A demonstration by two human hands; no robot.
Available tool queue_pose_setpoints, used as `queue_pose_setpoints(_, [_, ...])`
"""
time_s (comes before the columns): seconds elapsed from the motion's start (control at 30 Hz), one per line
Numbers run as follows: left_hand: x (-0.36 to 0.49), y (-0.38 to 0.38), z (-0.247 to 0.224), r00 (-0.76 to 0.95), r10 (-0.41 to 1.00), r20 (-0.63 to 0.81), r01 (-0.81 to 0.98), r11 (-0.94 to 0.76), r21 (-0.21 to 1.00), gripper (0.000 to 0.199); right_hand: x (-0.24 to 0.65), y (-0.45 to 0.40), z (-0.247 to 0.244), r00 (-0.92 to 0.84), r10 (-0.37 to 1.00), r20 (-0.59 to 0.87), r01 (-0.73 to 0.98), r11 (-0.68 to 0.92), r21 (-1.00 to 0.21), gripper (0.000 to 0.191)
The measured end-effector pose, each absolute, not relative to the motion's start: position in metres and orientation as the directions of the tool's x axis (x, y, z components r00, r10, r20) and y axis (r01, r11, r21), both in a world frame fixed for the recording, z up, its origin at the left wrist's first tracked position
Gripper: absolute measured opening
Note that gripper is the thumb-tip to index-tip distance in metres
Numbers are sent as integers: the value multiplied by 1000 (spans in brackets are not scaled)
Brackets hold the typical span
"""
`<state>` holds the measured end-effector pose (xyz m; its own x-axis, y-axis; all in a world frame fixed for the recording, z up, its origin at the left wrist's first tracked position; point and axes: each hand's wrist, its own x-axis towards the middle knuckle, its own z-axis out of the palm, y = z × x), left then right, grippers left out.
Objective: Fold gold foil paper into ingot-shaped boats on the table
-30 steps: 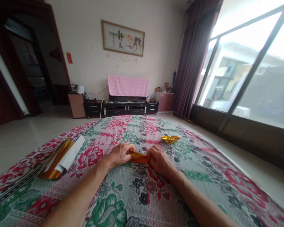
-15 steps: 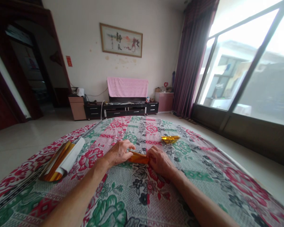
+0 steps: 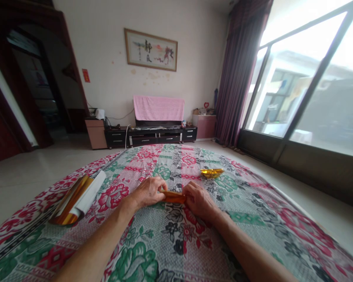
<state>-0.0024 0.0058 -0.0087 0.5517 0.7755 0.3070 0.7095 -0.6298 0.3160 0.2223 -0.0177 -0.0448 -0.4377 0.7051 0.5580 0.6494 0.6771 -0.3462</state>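
Note:
A folded strip of gold foil paper (image 3: 174, 197) stretches between my two hands, low over the patterned tablecloth (image 3: 141, 258). My left hand (image 3: 150, 191) pinches its left end between thumb and fingers. At the other end, the fingers of my right hand (image 3: 197, 199) are closed on the paper and hide its tip. Beyond my right hand lies a shiny gold folded paper piece (image 3: 211, 173), touched by neither hand. To the left rests a loosely curled stack of gold and white paper sheets (image 3: 76, 199).
The cloth covers a large rounded table whose far edge faces a black TV cabinet (image 3: 155, 138). A pink cloth (image 3: 159, 108) drapes over the television. Tall windows (image 3: 312, 78) and a purple curtain (image 3: 235, 74) stand at the right, a dark doorway (image 3: 38, 86) at the left.
My left fingers have closed down onto the paper's left end, where they were more raised and spread before. The strip looks flatter and narrower. My right hand has barely moved.

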Motion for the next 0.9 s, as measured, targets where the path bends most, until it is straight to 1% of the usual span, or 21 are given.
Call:
queue_pose_setpoints(0.3, [-7, 12, -20, 585, 772, 249, 696, -635, 336, 11, 223, -19, -44, -457, 702, 547, 649, 683, -335, 24])
queue_pose_setpoints(0.6, [-9, 12, -19, 572, 802, 173, 698, -586, 411, 14, 222, -23, -40, -458, 720, 522, 663, 667, -340, 23])
queue_pose_setpoints(0.8, [-8, 12, -21, 566, 792, 227, 691, -607, 392, 15, 221, -23, -39, -452, 723, 523, 654, 667, -356, 21])
queue_pose_setpoints(0.9, [-7, 11, -21, 523, 796, 305, 653, -604, 458, 12, 222, -20, -39, -382, 740, 554, 646, 643, -413, 18])
